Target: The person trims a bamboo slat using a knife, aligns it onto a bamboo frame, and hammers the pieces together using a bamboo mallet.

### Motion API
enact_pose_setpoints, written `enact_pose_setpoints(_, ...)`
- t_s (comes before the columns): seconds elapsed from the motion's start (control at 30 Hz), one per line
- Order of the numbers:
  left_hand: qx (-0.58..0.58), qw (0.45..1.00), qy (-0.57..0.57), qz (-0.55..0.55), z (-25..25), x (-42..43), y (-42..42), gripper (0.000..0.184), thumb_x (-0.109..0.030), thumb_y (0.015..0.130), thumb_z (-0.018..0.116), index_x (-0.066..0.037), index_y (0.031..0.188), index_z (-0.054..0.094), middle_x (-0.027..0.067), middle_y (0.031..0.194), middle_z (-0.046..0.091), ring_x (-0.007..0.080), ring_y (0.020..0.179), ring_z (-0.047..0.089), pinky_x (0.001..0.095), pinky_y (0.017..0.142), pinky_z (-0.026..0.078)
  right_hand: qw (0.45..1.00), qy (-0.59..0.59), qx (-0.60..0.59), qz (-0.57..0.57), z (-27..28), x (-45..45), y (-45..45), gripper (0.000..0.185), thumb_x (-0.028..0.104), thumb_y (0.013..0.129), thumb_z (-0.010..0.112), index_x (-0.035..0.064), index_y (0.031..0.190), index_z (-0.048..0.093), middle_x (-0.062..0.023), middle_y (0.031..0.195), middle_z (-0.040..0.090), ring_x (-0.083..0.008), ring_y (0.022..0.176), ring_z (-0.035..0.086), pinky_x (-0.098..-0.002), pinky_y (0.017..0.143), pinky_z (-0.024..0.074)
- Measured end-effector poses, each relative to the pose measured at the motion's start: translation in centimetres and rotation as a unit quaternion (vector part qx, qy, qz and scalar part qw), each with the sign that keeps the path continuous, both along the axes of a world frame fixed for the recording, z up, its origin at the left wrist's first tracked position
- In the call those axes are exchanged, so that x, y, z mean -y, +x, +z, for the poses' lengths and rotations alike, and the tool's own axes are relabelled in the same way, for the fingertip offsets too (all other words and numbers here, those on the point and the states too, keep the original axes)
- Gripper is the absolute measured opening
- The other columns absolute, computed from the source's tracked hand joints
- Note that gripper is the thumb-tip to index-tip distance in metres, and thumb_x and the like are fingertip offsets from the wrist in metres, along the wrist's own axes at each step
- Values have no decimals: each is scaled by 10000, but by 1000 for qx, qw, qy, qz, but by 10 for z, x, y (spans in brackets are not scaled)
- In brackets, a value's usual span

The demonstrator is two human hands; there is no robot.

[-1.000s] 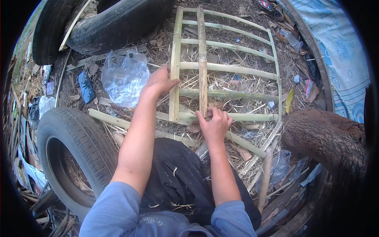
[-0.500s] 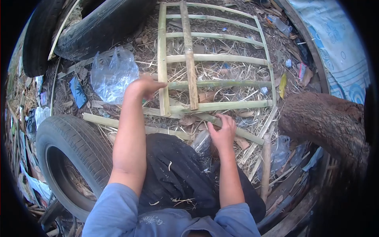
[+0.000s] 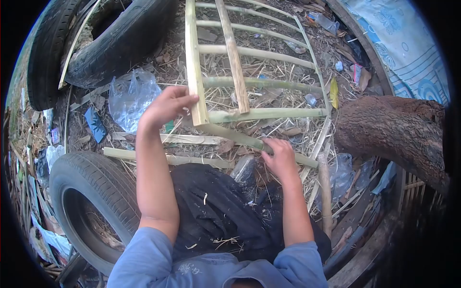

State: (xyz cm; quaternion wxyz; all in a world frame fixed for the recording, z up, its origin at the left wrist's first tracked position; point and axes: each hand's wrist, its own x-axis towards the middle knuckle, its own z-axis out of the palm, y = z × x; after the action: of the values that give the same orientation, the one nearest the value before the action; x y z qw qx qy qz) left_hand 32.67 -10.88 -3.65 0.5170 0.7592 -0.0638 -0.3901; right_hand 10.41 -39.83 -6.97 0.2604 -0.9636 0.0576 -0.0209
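A frame of split bamboo lies ahead of me, its curved crosspieces joined by a thick rail on the left and a thin one on the right. A loose-looking brownish strip lies across the crosspieces near the left rail. My left hand grips the lower end of the left rail, thumb and fingers closed at its edge. Below the frame, my right hand is closed round a green bamboo strip that slants down to the right. A dark stone-like object stands between my knees.
Tires lie at the lower left and upper left. A clear plastic bag is left of the frame. A thick log is at the right, below a blue patterned sheet. Bamboo pieces and shavings litter the ground.
The frame has shifted up and left in view, its left rail now tilted. My right hand has left the loose strip on the frame and taken hold of the slanting green strip.
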Motion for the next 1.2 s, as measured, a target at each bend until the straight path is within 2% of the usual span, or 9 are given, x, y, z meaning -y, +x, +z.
enact_pose_setpoints(0.07,30,988,-145,48,17,10,-7,272,-258,947,633,-15,1057,683,10,921,703,84,837,615,271,784,482,998,-4,-53,34,26,-6,-3,342,123,717,773,74,1049,707,-141,992,702,-327,962,629,-437,949,457)
enact_pose_setpoints(0.23,36,961,-258,91,26,34,-13,272,-251,979,602,0,1066,664,19,917,696,83,819,628,253,801,487,991,-27,-95,92,43,-22,-21,353,141,699,796,76,1036,711,-111,965,710,-301,969,638,-422,951,448)
enact_pose_setpoints(0.33,-27,906,-360,223,26,45,-14,216,-191,1015,530,1,1079,604,82,871,680,173,828,694,297,745,558,991,-18,-96,93,48,-27,-26,313,139,734,779,66,1030,708,-113,905,705,-266,959,641,-408,983,422)
enact_pose_setpoints(0.47,-4,888,-359,287,30,50,-12,216,-180,1014,527,14,1089,584,123,865,672,230,792,713,328,731,588,987,-6,-148,57,47,-19,-33,322,147,730,787,65,1031,709,-124,894,707,-281,950,653,-424,988,425)
enact_pose_setpoints(0.53,-9,886,-360,291,21,45,-7,221,-176,1013,527,21,1100,580,128,880,669,235,802,712,332,734,590,970,-20,-242,9,47,-13,-37,405,183,699,808,52,1071,717,-166,1005,707,-336,992,645,-434,966,451)
enact_pose_setpoints(0.63,-15,875,-360,322,16,47,-3,244,-163,1011,527,43,1135,567,144,933,660,252,851,708,355,756,592,967,21,-254,-25,43,5,-43,449,202,706,809,44,1113,703,-213,1079,684,-364,1031,635,-429,979,458)
enact_pose_setpoints(0.67,-36,872,-367,322,15,48,-3,252,-163,1012,523,47,1144,564,147,951,658,254,869,704,360,765,590,984,25,-177,-17,38,13,-47,502,235,708,817,32,1145,678,-227,1071,680,-372,1029,639,-435,972,468)
enact_pose_setpoints(0.87,-78,841,-421,330,16,71,-11,322,-193,1033,480,81,1201,502,171,1025,637,268,961,680,363,846,565,974,31,-136,-180,23,76,-28,525,287,787,765,22,1221,634,-231,1189,642,-384,1140,592,-440,1008,451)
enact_pose_setpoints(1.2,-75,836,-433,330,-12,107,-13,261,-176,1014,533,32,1172,534,139,1069,636,282,970,679,382,878,557,973,33,-127,-190,13,85,-9,522,323,830,728,62,1265,606,-213,1270,598,-377,1212,546,-436,1053,421)
